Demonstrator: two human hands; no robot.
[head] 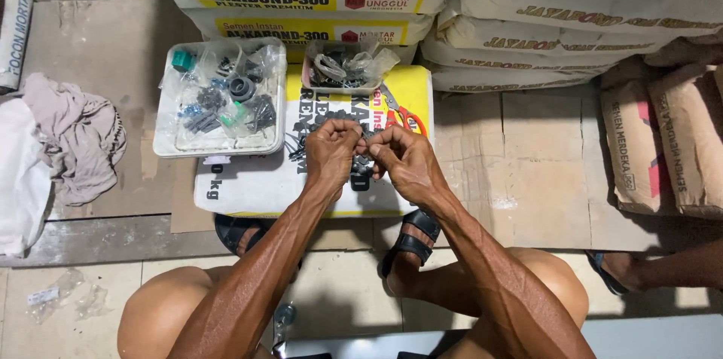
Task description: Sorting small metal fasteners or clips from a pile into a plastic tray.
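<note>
Rags (71, 137), grey and crumpled, lie far to the left of my fingers on the cardboard floor sheet. Closer in, up-left of my left hand (331, 149), a white tray (166, 149) holds clear bags of small dark plastic fittings, plus a few teal and green pieces. My left fingers are curled tight, tips pressed together, pinching a small dark part (363, 149) that sits right between both hands. Can't tell its exact shape, fingers cover most of it. A loose pile of dark screws (320, 122) lies just above and under my knuckles on the white and yellow sack (248, 189) I'm working over. Straight above the fingertips, a small pinkish tub (343, 76) with more bagged hardware. My right hand (403, 155) mirrors the left, fingers bunched, tips nipping the same dark part from the other side, the two hands touching. Orange-handled scissors (403, 114) lie just above my right knuckles. Further right, stacked cement sacks (572, 20), and brown bags (666, 137) well apart at the far edge
</note>
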